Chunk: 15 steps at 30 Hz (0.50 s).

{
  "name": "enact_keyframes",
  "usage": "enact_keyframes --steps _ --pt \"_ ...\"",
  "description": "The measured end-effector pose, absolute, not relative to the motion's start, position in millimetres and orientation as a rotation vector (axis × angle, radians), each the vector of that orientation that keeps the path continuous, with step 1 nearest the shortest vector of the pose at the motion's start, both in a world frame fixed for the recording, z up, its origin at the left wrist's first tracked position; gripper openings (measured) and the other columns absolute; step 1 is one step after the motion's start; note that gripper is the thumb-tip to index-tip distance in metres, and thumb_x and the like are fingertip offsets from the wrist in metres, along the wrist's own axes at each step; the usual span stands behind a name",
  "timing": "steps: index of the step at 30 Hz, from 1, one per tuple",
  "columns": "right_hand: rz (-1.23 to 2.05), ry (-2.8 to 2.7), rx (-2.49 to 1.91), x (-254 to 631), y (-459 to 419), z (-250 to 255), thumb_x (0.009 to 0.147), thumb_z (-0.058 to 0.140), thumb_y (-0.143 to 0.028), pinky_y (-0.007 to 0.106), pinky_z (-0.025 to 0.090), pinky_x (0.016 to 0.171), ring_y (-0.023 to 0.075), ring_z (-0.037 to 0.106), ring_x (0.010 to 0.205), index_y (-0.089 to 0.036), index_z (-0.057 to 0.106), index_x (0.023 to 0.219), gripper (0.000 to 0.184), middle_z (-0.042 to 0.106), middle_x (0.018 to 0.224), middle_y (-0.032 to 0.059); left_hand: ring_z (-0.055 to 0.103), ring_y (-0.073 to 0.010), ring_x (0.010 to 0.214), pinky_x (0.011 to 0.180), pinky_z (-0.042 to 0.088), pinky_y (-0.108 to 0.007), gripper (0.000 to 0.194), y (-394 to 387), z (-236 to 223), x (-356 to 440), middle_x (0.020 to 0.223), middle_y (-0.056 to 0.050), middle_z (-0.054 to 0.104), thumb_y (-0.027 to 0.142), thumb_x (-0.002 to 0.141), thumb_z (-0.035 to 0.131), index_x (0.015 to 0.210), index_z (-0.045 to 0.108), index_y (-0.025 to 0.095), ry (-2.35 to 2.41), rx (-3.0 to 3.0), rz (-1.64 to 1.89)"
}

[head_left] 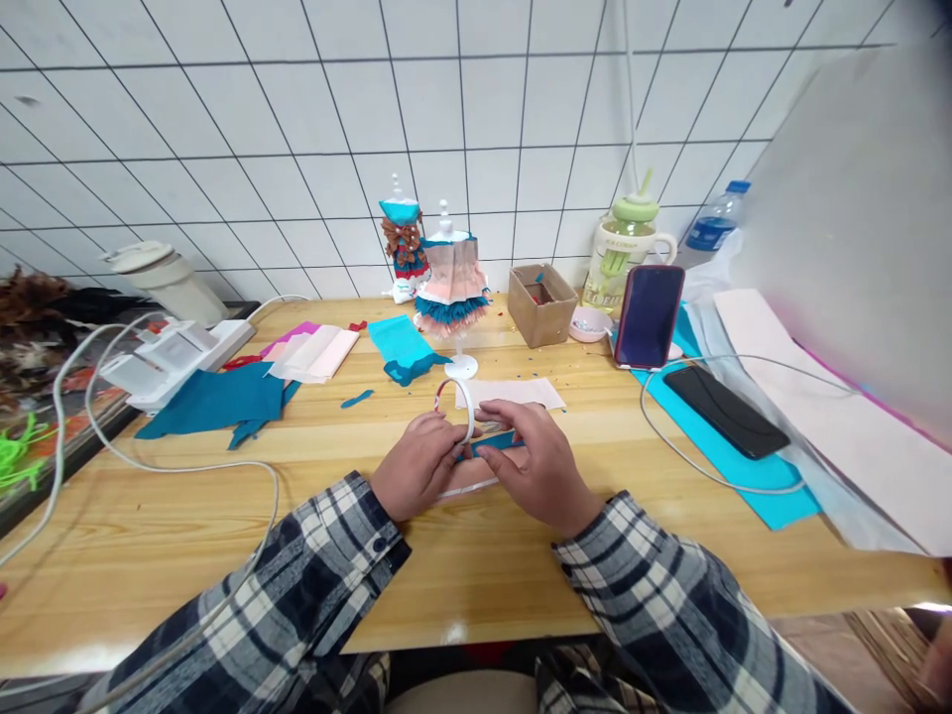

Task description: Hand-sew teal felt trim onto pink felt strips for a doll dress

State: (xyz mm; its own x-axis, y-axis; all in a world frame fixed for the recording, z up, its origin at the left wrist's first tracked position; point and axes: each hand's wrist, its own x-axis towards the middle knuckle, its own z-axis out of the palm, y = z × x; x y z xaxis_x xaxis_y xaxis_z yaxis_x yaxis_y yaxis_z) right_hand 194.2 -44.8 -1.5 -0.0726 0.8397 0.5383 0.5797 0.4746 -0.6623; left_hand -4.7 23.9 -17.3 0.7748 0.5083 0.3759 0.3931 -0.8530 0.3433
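Observation:
My left hand [422,461] is closed around a narrow white ring [470,409], which looks like a roll of tape standing on edge. Close beside it, my right hand [541,466] bends its thumb and fingers around a teal paper strip [506,442]. What its fingertips press on is partly hidden. Under both hands lies a piece of pink paper [468,478] with a pale lower edge. Just beyond my fingers, a pale pink sheet [532,394] is flat on the table. Behind that stands a small white dress form [447,283] wearing pink and teal ruffled paper.
A second dressed form [403,238] stands by the tiled wall. Teal paper [215,405] and a power strip [175,359] lie left. Rightward are a cardboard box [541,309], a propped phone [649,317], a black phone [725,410] and large paper sheets. A white cable [223,464] crosses my left side.

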Motion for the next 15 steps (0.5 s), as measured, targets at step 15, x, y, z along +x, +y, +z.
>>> enact_keyframes --steps 15 --pt "0.313 -1.695 -1.127 194.3 -43.0 -6.4 0.081 0.067 -0.022 0.035 0.049 0.078 0.0219 0.059 0.093 -0.023 0.051 0.124 0.045 0.068 0.108 0.0057 0.060 -0.0188 0.104 0.111 0.032 -0.043 0.024 24.8 -7.7 -3.7 0.103 -0.008 0.068 0.016 0.094 0.039 0.103 0.061 0.019 0.507 2.705 0.636"
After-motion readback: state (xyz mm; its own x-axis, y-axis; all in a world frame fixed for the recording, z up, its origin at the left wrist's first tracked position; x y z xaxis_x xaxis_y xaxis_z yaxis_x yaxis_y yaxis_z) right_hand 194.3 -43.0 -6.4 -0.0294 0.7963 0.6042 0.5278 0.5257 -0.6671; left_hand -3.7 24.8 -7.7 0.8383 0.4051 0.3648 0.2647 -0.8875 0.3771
